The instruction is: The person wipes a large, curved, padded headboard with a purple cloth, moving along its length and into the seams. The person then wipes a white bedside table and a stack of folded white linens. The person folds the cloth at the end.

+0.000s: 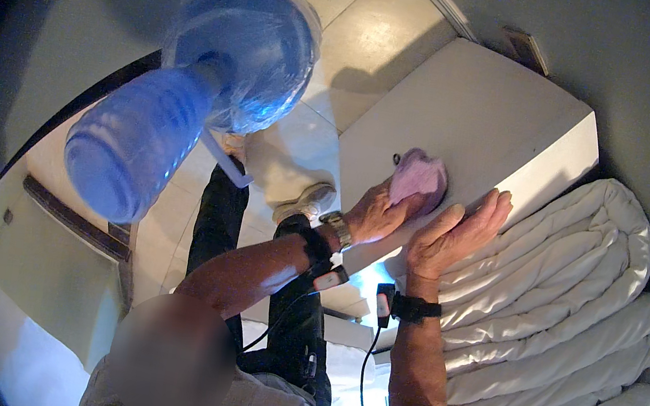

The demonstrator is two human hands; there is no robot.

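My left hand (377,214), with a metal-band watch at the wrist, grips a pink cloth (420,176) against the top of a white box-like cabinet (466,104). The cloth is bunched under the fingers. My right hand (460,234) holds nothing; its thumb stands apart from the raised fingers, beside the cabinet's near long edge. Whether it touches the cabinet, I cannot tell. Black straps with small devices and cables sit on both forearms. Folded white quilts (544,299) lie to the right of my right hand.
A translucent blue ribbed plastic vessel (132,143) and a round blue piece in clear plastic wrap (246,52) stand out at upper left. Tiled floor (359,13) shows beyond my shoes. A dark-edged pale panel (57,264) is at lower left. Grey walls flank the cabinet and quilts.
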